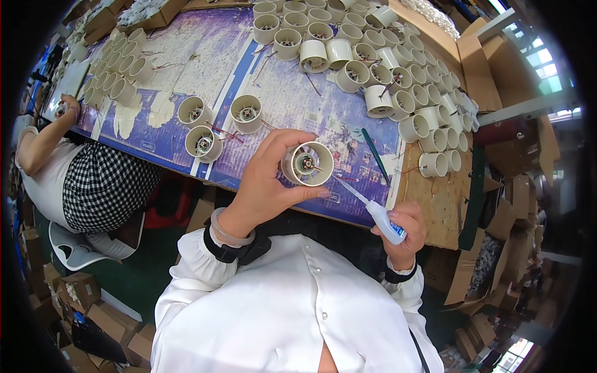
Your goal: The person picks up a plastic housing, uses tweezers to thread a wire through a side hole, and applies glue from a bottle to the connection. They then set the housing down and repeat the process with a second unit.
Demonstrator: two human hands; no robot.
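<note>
My left hand point(273, 177) is wrapped round a cream plastic cup-shaped housing point(328, 163), its open mouth turned up toward me. Inside the housing sits a small motor-like part point(307, 164) with dark and copper bits. My right hand point(405, 231) grips a small white glue bottle point(380, 217) with a long thin nozzle. The nozzle's tip reaches close to the housing's lower right rim; I cannot tell whether it touches. Three similar housings point(247, 127) with thin red wires stand on the table just beyond my left hand.
Many cream housings point(348, 53) crowd the table's far right, with another group point(122, 92) at the far left. A dark green stick-like tool point(374, 155) lies on the worn purple-blue table covering point(165, 146). At left sits a co-worker point(102, 180). Cardboard boxes point(81, 289) stand around.
</note>
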